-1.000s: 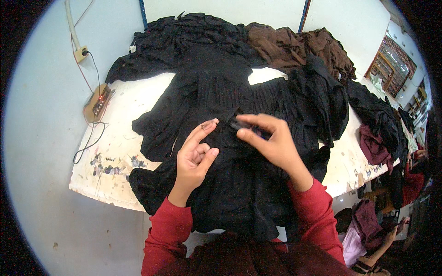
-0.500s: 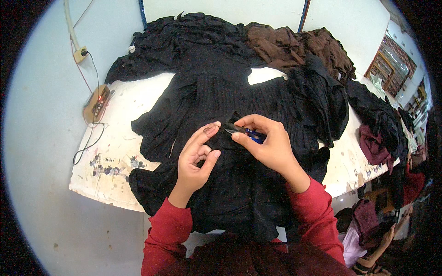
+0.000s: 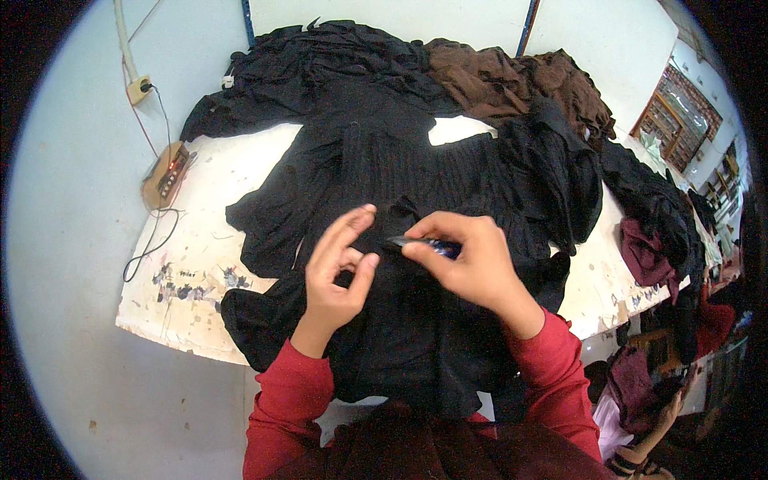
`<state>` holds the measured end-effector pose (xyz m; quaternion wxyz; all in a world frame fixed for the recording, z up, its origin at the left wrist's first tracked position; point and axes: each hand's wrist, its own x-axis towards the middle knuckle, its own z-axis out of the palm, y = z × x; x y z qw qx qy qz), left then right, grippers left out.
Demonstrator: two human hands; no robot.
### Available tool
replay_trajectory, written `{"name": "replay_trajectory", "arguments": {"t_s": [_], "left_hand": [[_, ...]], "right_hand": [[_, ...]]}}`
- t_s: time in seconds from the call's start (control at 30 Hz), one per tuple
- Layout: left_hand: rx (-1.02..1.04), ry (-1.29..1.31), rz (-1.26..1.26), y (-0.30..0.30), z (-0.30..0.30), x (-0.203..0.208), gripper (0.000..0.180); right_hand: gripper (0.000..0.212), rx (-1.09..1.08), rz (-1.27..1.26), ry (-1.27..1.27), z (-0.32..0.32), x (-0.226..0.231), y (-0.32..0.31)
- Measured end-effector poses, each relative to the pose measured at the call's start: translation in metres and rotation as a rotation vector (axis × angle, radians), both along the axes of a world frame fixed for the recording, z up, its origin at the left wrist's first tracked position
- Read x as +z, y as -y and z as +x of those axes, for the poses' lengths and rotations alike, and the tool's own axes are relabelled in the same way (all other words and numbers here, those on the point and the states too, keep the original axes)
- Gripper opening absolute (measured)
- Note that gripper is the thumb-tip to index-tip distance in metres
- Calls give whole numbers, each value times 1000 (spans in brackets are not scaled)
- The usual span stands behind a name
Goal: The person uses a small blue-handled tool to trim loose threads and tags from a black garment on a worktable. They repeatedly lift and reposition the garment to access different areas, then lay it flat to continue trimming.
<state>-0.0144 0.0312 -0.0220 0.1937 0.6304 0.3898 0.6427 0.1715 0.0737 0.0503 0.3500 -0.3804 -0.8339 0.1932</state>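
My right hand (image 3: pixel 472 256) is closed around small thread snips (image 3: pixel 436 246) with blue on the handle, their dark blades pointing left over a black garment (image 3: pixel 424 328). To their left, my left hand (image 3: pixel 336 268) hovers over the same garment. Its upper fingers are stretched out, the lower ones bent, and the thumb stands apart from the index finger. No cloth shows pinched between its fingertips. Gathered, pleated black cloth spreads beyond both hands, and a small fold (image 3: pixel 404 210) sticks up near the blades. Dark cloth against dark cloth hides the blade tips' exact contact.
Black garments (image 3: pixel 320 64) and brown cloth (image 3: pixel 480 72) are heaped at the back of the white table (image 3: pixel 216 176). A wired box (image 3: pixel 166 176) sits at the left edge. Maroon cloth (image 3: pixel 646 254) hangs at the right. Another person's arm (image 3: pixel 660 424) shows lower right.
My right hand and the snips have dropped slightly toward me. My left fingertips have drawn back from the blades, leaving a wider gap.
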Motion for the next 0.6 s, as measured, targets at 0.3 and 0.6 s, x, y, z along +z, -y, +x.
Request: {"name": "replay_trajectory", "arguments": {"t_s": [0.3,0.6], "left_hand": [[1711,-445,-506,72,-165,-22,76],[576,-809,84,40,24,5,58]], "right_hand": [[45,-521,82,-377,185,-18,6],[22,-351,83,-67,192,-83,-21]]}}
